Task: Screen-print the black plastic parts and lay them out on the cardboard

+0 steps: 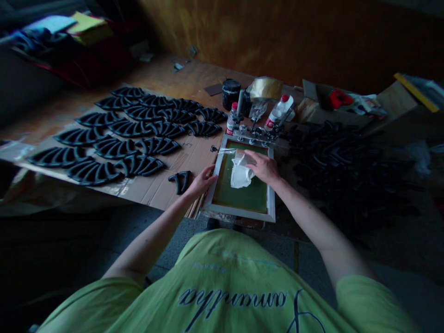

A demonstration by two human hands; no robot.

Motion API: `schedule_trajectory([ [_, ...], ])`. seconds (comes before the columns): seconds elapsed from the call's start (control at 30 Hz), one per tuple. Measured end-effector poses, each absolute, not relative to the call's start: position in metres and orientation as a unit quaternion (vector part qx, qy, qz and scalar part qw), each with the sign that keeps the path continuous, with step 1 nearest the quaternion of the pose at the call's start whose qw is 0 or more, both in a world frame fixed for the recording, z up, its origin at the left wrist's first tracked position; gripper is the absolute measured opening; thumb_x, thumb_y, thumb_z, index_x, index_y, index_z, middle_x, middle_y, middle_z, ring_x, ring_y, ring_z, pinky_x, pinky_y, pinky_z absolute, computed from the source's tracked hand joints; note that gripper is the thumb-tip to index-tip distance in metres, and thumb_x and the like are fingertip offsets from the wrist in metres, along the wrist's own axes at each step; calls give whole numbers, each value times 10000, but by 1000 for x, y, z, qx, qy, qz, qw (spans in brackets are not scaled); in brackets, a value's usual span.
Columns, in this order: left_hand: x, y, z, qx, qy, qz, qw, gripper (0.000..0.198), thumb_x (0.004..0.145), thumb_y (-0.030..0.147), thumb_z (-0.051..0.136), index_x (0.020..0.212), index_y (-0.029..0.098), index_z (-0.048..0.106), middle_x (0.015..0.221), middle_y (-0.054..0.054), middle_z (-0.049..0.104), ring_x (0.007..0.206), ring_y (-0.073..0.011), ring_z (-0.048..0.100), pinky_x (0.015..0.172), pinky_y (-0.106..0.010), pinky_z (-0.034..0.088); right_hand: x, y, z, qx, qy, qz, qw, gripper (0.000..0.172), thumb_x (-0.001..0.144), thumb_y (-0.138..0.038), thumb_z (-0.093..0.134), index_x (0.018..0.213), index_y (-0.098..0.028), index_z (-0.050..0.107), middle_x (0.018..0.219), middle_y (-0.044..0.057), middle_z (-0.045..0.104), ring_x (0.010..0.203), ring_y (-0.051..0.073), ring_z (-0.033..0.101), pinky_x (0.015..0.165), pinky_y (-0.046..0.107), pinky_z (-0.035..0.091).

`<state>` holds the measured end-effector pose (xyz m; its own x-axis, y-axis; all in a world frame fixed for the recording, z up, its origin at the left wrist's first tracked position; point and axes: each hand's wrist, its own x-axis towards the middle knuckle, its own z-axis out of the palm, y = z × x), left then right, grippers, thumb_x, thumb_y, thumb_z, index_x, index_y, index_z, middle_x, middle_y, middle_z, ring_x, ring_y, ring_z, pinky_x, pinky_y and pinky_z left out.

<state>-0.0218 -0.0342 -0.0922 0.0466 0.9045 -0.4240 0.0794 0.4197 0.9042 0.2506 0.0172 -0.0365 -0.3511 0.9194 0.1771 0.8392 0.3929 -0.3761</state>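
A silkscreen printing frame with a green mesh lies in front of me, its far end at a metal hinge clamp. My left hand is closed at the left rail of the frame, fingers partly hidden. Over the mesh, my right hand grips a white, ragged-edged flat piece with a tan upper edge; whether it is a coated scraper or a cloth I cannot tell. One black curved plastic part lies on the cardboard left of my left forearm.
Rows of black curved parts cover the cardboard sheet at left. A dark heap of parts is at right. Behind the frame stand two red-capped bottles, a black tub and a tape roll. An open carton sits back right.
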Motion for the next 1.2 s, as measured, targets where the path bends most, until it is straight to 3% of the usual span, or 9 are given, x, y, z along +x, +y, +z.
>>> schedule_trajectory([
  [0.1,-24,-30,-62,439,557,366,603,627,800,477,719,1353,203,608,681,13,622,489,-90,499,435,-183,327,280,54,-13,-595,-760,106,241,578,886,-345,690,1430,-237,526,1102,62,718,948,216,650,872,352,495],
  [0.23,-15,-8,-15,455,510,479,551,501,876,625,577,986,155,711,778,-36,650,618,-113,582,515,-195,431,340,62,-9,-711,-637,88,285,378,1023,-342,425,1288,-132,592,980,93,708,870,182,638,847,348,485],
  [0.47,13,50,43,454,457,560,521,579,966,663,381,1262,201,565,895,-44,699,839,-161,707,681,-250,546,299,-11,-97,-651,-736,131,133,221,876,-404,704,862,-186,674,989,110,697,981,248,622,888,367,488],
  [0.63,34,6,2,365,504,490,611,613,890,702,507,1230,194,558,943,-92,721,812,-198,718,605,-243,531,251,-36,-110,-670,-734,104,49,197,1004,-313,511,997,-148,618,1017,166,691,989,254,612,845,343,454],
  [0.73,53,-47,-39,305,513,281,752,614,806,693,632,1116,164,607,930,-141,731,807,-258,720,575,-297,544,224,-52,-100,-687,-711,118,93,233,1036,-314,435,1065,-143,592,1002,153,686,966,253,613,819,341,452],
  [0.83,62,-77,-66,241,498,281,784,484,862,624,595,1002,162,611,868,-104,718,820,-242,717,659,-334,578,204,-67,-95,-583,-788,130,145,193,1021,-271,464,1049,-160,620,1030,123,678,1034,245,583,902,348,447],
  [0.93,35,-71,-81,225,553,338,727,363,903,512,564,953,153,588,857,-88,714,733,-201,712,634,-304,568,235,-63,-91,-499,-840,142,155,197,991,-176,487,1085,-186,660,1086,96,676,1087,222,558,975,344,426],
  [1.03,-30,-53,-100,265,650,373,606,288,953,445,484,967,163,542,834,-66,711,640,-167,688,590,-273,546,327,-46,-84,-645,-758,73,67,298,935,-67,497,1150,-164,679,1165,152,646,1120,245,545,946,359,415],
  [1.2,-132,-53,-144,296,824,255,411,277,953,394,432,931,147,553,601,-58,621,577,-226,660,584,-336,537,475,-43,-79,-818,-558,48,-130,422,921,-434,646,1176,-101,699,1044,282,644,995,335,620,759,440,412],
])
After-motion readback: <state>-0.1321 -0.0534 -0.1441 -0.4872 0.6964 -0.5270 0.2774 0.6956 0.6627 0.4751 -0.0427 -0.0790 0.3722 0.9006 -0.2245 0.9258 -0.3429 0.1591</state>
